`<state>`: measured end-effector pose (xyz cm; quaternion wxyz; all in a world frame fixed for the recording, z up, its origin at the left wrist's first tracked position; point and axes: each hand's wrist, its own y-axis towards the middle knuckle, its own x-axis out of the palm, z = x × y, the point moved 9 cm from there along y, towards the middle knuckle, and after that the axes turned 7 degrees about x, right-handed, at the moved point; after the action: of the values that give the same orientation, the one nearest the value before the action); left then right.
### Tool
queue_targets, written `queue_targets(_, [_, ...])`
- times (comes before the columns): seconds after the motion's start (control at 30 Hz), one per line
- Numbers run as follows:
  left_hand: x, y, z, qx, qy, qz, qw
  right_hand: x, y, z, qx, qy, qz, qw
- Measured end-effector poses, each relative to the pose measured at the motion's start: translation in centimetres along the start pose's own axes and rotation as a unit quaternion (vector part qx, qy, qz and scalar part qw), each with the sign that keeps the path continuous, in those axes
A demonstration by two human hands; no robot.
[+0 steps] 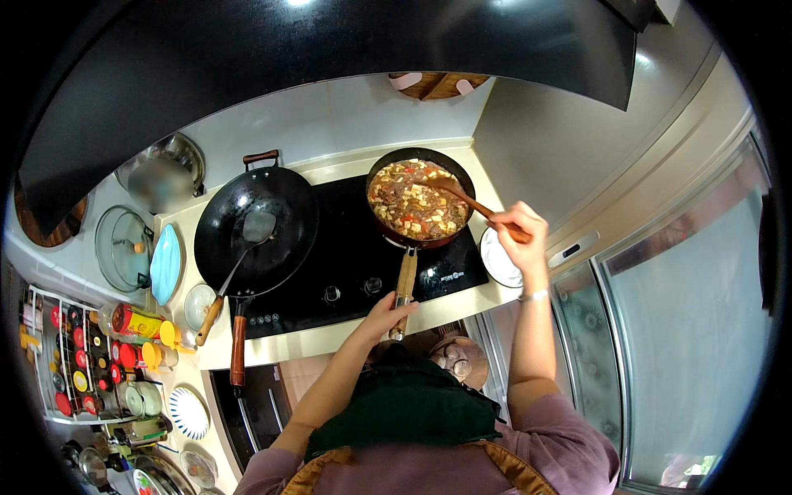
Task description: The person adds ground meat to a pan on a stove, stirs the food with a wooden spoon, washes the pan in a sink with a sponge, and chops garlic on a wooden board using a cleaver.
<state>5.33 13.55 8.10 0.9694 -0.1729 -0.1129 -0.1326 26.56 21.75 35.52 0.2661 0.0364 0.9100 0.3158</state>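
Observation:
A deep dark frying pan (468, 179) stands on the right side of the black cooktop (346, 247). It is filled with a brothy stew (413, 201) of pale cubes, brown bits and red pieces. My left hand (383, 318) grips the pan's light-coloured handle (406, 275). In my right hand (523, 235) is a wooden spoon or spatula (473, 204), held over the pan's right rim. Its head dips into the stew and is partly covered. Close below my right hand, a white plate (500, 260) rests on the counter.
To the left, a black wok (213, 241) holds a metal spatula (258, 228); its wooden handle (239, 352) sticks out past the counter edge. Seasoning jars (80, 356) crowd a white rack. A range hood (346, 43) hangs overhead, and a cabinet panel (550, 148) rises at right.

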Motion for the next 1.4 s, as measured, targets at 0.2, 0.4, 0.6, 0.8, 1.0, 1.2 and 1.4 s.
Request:
queue_targets(0.2, [-0.3,0.1,1.1,-0.029,0.054,0.006,0.998,4.5,-1.0,1.6,0.006,0.007,-0.049,0.999])
queue_targets(0.4, [1.5,-0.6,1.6,-0.008,0.009,0.024,1.000,0.0,-2.5,-0.8,0.002,-0.030,-0.023,0.999])
queue_targets(0.6, [0.9,0.6,2.2,0.005,0.015,0.037,0.999,-0.6,-2.9,0.2,0.041,-0.006,0.024,0.999])
queue_targets(0.8, [0.0,0.1,3.1,0.027,0.031,0.025,0.999,-2.2,-3.6,-0.4,0.038,-0.012,0.043,0.998])
queue_targets(1.0, [-0.4,-0.4,2.0,0.008,0.039,0.042,0.998,-2.7,-4.4,-0.3,0.039,0.020,0.046,0.998])
queue_targets(1.2, [0.2,-0.4,2.0,0.001,0.011,0.035,0.999,-3.1,-4.4,-0.2,0.057,0.048,0.070,0.995])
queue_targets(1.4, [-0.2,-0.7,1.1,0.012,-0.021,0.036,0.999,-3.1,-5.0,1.6,0.113,0.111,0.111,0.981])
